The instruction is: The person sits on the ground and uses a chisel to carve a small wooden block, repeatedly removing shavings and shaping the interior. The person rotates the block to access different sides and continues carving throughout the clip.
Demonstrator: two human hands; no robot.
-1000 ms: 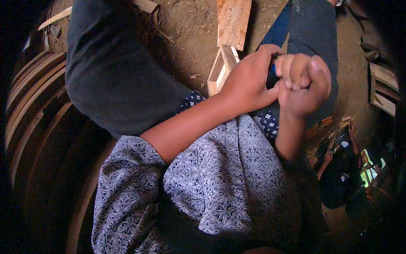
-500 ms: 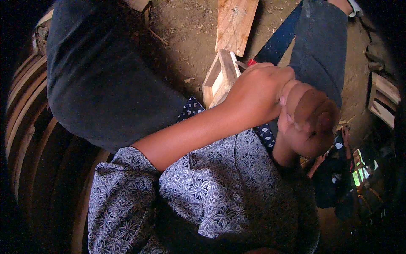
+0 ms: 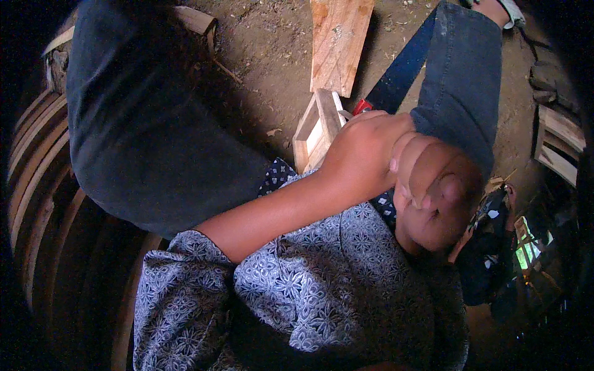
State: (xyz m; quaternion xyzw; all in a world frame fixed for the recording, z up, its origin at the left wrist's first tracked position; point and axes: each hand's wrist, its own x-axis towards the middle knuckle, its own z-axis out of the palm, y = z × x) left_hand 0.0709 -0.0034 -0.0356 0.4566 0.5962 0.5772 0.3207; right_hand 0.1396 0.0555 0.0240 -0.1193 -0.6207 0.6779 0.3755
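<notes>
My left hand point(image 3: 365, 148) reaches across from the lower left, its fingers curled and mostly turned out of sight. Just past its knuckles shows a small red object point(image 3: 362, 107) with a thin greyish piece beside it; I cannot tell its kind, or whether the hand holds it. My right hand point(image 3: 436, 201) is closed in a blurred fist against the left one. What lies inside either fist is hidden. Left of the left hand stands a small pale wooden frame point(image 3: 302, 133), partly covered by the wrist. A dark blue tapering strip point(image 3: 402, 65) extends beyond the red object.
A flat plank point(image 3: 340, 46) lies on the dirt floor point(image 3: 266, 43) beyond the frame. My dark-trousered legs point(image 3: 142, 123) spread to both sides. Curved-looking wooden slats point(image 3: 37, 145) line the left edge, and another slatted wooden piece point(image 3: 560, 145) sits at the far right.
Both closed hands appear slightly lower and farther left, still together. The frame, plank and red object also sit lower in the picture, and more of the red object shows.
</notes>
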